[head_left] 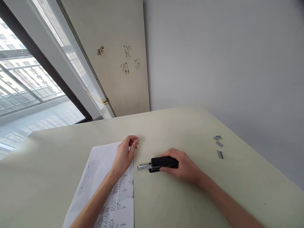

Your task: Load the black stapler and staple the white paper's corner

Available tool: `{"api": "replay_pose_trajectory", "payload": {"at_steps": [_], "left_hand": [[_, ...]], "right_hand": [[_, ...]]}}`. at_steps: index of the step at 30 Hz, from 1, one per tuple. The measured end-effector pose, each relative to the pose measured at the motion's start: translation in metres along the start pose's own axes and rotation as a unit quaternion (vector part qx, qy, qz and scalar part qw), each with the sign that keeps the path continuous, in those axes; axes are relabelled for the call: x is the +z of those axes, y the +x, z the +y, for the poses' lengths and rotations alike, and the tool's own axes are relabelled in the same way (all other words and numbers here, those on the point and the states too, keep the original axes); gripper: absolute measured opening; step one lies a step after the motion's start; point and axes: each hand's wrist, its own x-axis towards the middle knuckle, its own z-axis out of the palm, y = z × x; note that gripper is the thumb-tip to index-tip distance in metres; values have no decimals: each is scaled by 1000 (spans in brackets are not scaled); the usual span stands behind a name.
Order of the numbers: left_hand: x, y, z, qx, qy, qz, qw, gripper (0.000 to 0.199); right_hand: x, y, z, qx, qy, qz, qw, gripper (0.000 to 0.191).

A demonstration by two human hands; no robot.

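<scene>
Here, black stapler (163,162) gripped in right hand (180,164), left hand (127,150) pinched above printed paper (106,158).

From above and just behind the bare fingers (173,154), the head view faces forward and down over the pale-green flat tabletop (175,129) to a smooth grey wall (213,57).

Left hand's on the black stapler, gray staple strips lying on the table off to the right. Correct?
Wrong hand: the head view shows the right hand on the black stapler. The gray staple strips do lie on the table off to the right.
</scene>
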Motion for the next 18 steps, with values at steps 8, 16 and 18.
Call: {"api": "replay_pose_trajectory", "payload": {"at_steps": [8, 16, 18], "left_hand": [[-11, -33, 9, -76, -138, -6, 987, 34], [-15, -64, 3, -59, -87, -23, 994, 29], [-16, -71, 2, 2, -33, -26, 999, 28]], "right_hand": [[0, 0, 2, -4, -11, -1, 1000, 22], [0, -1, 1, 0, -6, -8, 1000, 22], [-1, -1, -1, 4, -8, -10, 1000, 22]]}}
